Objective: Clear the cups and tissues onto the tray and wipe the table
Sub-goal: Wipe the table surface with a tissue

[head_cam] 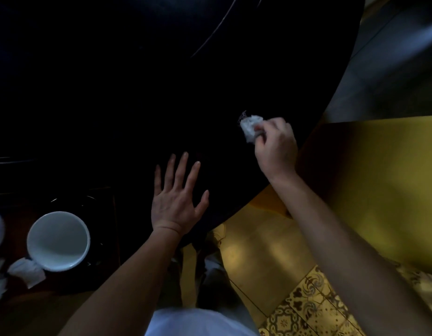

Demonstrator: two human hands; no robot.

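The right hand [274, 144] pinches a crumpled white tissue [250, 127] between the thumb and the curled fingers, and the wad sticks out on the far left side of this hand, low over the dark worktop [137, 81]; I cannot tell for sure if it already touches the surface. The left hand [177, 202] lies flat on the worktop with all fingers straight and spread, below and to the left of the right hand, well apart from it, and it holds nothing. I judge that it only steadies the body. From the right hand the tray [98, 275] lies far to the left and nearer to the person, beyond the left hand, and a white cup [58, 241] stands on it with another tissue [27, 275] just beside its near rim. The wad has no clear long axis, so its direction does not matter much. If the tissue must go to the tray, the right hand has to cross over the left hand, or pass it to the left hand, which is nearer to the tray.
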